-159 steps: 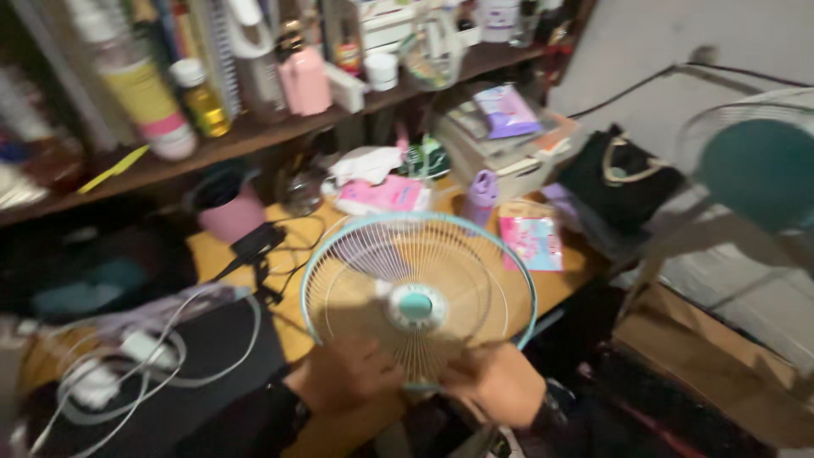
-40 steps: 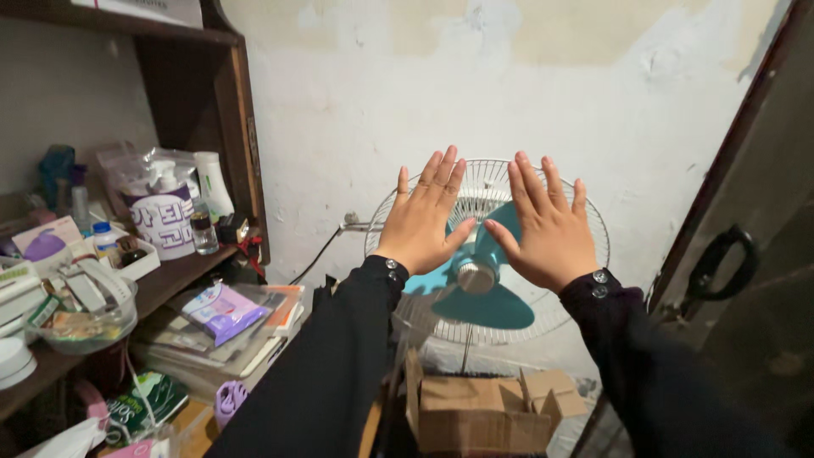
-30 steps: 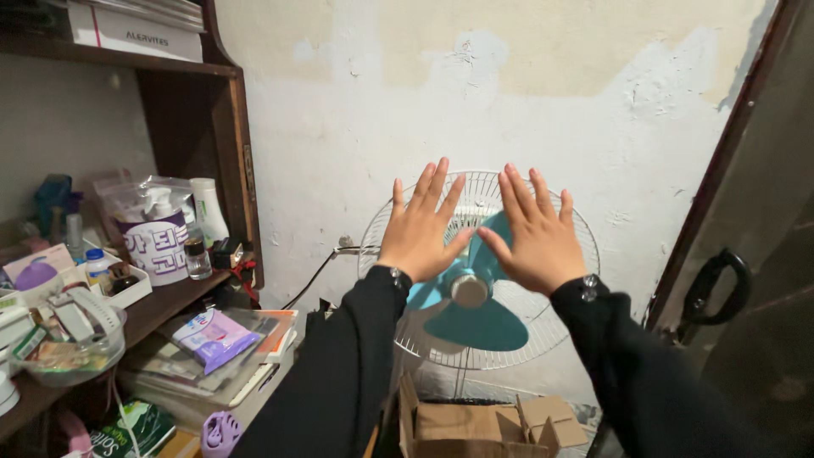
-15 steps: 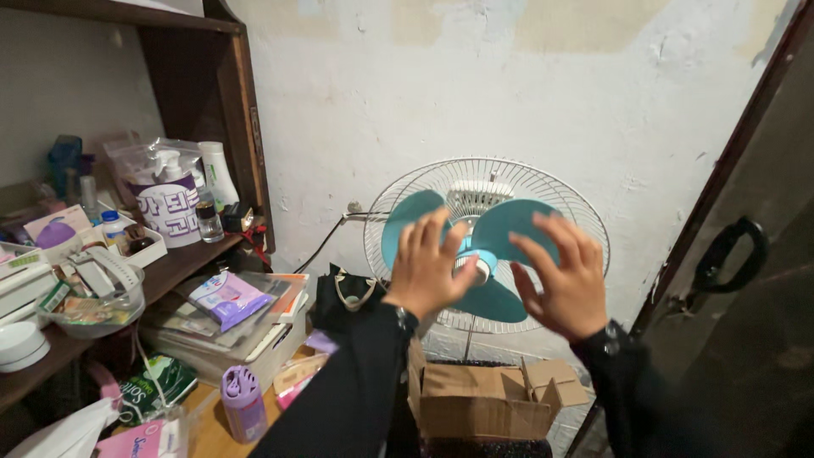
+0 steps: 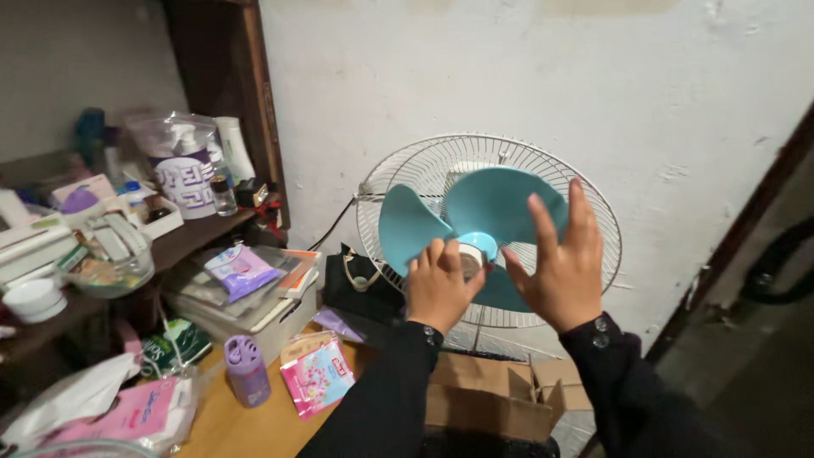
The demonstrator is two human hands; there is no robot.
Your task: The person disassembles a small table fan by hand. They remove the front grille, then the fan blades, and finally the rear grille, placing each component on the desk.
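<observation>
Change noted: both hands, raised flat with fingers spread a second ago, now sit on the teal fan blades point(image 5: 475, 225) inside the white wire rear guard point(image 5: 585, 212), far right against the wall. Left hand point(image 5: 441, 284): fingers curled around the hub cap. Right hand point(image 5: 560, 263): fingers spread, pressing a blade. Blade work has begun.

Packages: pink sachet pack point(image 5: 315, 373), near centre on the desk; purple pouch point(image 5: 233, 267), left, on a stacked tray; purple-labelled tub point(image 5: 182, 174), far-left shelf.
</observation>
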